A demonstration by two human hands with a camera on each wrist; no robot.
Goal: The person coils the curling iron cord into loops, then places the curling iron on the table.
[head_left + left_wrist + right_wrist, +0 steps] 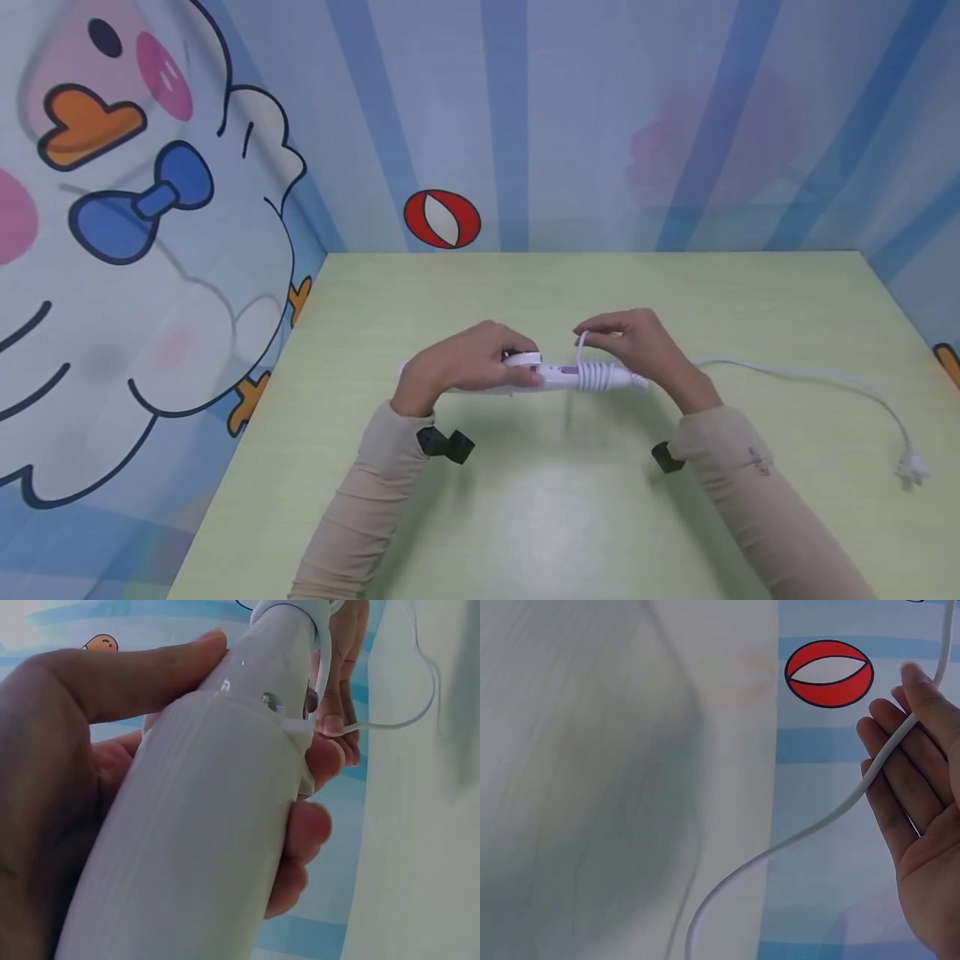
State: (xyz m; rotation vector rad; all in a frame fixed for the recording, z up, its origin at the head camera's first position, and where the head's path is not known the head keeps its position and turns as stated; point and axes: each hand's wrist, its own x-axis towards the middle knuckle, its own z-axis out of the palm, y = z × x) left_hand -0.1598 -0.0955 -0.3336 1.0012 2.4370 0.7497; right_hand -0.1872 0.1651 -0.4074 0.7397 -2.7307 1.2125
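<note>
A white hair curling iron [557,377] is held level above the table, its right part wound with several turns of white power cord [596,377]. My left hand [474,358] grips the iron from above, left of the coils. Close up in the left wrist view, its thumb and fingers wrap the smooth white body [187,817]. At the coils, my right hand [637,343] pinches a raised loop of cord between thumb and fingertips. In the right wrist view the cord [817,825] runs across its fingers and under the thumb. My left hand hides part of the iron.
On the right of the pale table [540,533], the loose cord [810,371] trails to a white plug [911,468]. Behind the table hangs a blue striped backdrop [585,125] with cartoon figures. Small black wrist mounts [446,444] sit at both cuffs.
</note>
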